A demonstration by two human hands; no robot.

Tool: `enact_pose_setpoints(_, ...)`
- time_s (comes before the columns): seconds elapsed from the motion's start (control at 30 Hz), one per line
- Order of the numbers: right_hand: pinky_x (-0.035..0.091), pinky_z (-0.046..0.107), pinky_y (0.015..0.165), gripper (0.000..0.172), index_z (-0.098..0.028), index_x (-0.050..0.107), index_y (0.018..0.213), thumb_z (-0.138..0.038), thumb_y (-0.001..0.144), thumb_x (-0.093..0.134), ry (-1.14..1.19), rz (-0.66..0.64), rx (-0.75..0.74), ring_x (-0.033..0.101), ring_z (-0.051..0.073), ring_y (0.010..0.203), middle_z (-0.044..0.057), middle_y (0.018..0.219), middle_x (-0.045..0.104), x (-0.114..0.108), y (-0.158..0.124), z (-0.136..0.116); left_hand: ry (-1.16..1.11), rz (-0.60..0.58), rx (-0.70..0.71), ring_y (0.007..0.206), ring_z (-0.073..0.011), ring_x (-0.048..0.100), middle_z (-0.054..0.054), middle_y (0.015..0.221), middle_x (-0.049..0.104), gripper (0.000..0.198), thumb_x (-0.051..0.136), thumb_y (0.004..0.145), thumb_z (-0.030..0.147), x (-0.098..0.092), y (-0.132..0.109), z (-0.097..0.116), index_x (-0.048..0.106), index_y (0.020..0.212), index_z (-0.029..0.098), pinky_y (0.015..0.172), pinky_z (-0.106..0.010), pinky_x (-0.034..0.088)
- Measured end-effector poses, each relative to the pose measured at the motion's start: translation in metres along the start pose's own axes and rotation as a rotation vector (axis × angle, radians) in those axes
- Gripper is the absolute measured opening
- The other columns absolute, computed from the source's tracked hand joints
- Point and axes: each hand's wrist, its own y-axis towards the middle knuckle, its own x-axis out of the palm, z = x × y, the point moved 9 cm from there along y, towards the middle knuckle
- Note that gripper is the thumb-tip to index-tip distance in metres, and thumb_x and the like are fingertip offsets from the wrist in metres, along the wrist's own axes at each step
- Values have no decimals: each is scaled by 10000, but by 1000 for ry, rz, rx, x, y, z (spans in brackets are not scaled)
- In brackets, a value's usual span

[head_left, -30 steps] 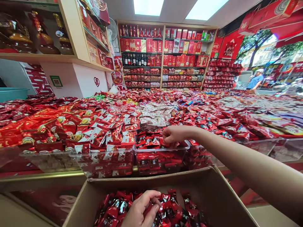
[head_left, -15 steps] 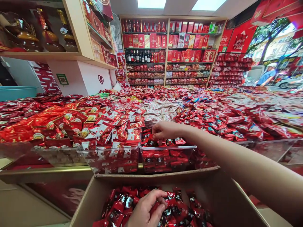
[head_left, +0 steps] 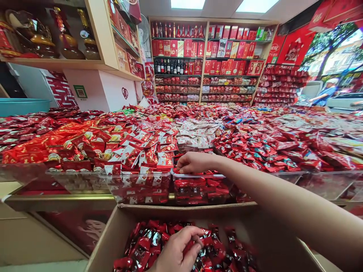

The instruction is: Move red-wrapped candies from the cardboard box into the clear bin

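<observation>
An open cardboard box (head_left: 181, 207) in front of me holds many small red-and-black wrapped candies (head_left: 141, 247). My left hand (head_left: 181, 247) is down among them, its fingers curled with red wrapper showing between thumb and fingers. Beyond the box's far wall stands a clear plastic bin (head_left: 200, 189) with the same kind of candies inside. My right hand (head_left: 190, 163) reaches over it from the right, knuckles up. Its fingers are bent together at the bin's near left part, against red wrappers, and the fingertips are partly hidden.
To the left, another clear bin (head_left: 138, 189) holds red-and-white packets. Heaps of packaged sweets (head_left: 261, 147) spread across the counter. Shelves of bottles and boxes (head_left: 204, 68) stand behind, with a cabinet (head_left: 104, 41) at upper left. A person (head_left: 326, 92) is outside at right.
My right hand has moved slightly left and lower over the clear bin, covering more of its candies. My left hand keeps nearly the same pose in the box. The view has shifted slightly.
</observation>
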Motion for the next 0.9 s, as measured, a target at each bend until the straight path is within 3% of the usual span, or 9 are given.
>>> enact_pose_setpoints(0.23, 396, 201, 519, 165, -149, 599, 777, -232, 649, 535, 149, 10, 69, 503, 97, 552, -8, 625, 573, -3, 1, 2, -24, 13, 33, 711, -175, 549, -46, 800, 589, 263, 428, 766, 153, -2, 0, -4, 489, 1016, 204, 634, -246, 433)
enact_pose_setpoints(0.37, 375, 197, 492, 148, -153, 610, 747, -219, 639, 534, 61, -4, 86, 496, 97, 534, -16, 597, 568, -1, 0, 0, -6, 23, 26, 726, -179, 547, -44, 813, 590, 257, 432, 770, 157, -3, 0, -2, 489, 1015, 212, 654, -251, 430)
enact_pose_setpoints(0.57, 383, 206, 517, 240, -165, 600, 863, -290, 675, 518, -6, 34, 112, 533, 117, 599, 14, 712, 620, -4, -2, 3, 8, 32, 16, 704, -178, 542, -40, 806, 587, 238, 435, 781, 160, -4, -1, 6, 493, 1005, 215, 650, -254, 423)
enact_pose_setpoints(0.67, 379, 221, 547, 208, -165, 603, 844, -247, 669, 526, -116, 162, 107, 530, 129, 632, 27, 743, 622, -19, -8, -2, -3, 49, 23, 696, -172, 540, -34, 797, 583, 226, 430, 789, 161, -8, 0, 6, 487, 1001, 213, 650, -250, 423)
enact_pose_setpoints(0.8, 365, 223, 579, 133, -160, 588, 775, -225, 721, 485, -152, 506, -39, 505, 118, 635, 23, 713, 602, -43, -49, -40, -27, 169, -2, 729, -167, 523, -27, 828, 556, 200, 423, 831, 204, -22, -1, 5, 449, 1028, 223, 677, -257, 418)
enact_pose_setpoints(0.9, 359, 213, 532, 175, -184, 568, 720, -316, 757, 459, 14, 508, -47, 486, 106, 576, 2, 637, 577, -19, -87, -56, -116, 312, -4, 770, -171, 515, -28, 853, 524, 171, 414, 854, 227, -38, -2, 8, 403, 1024, 223, 701, -269, 422)
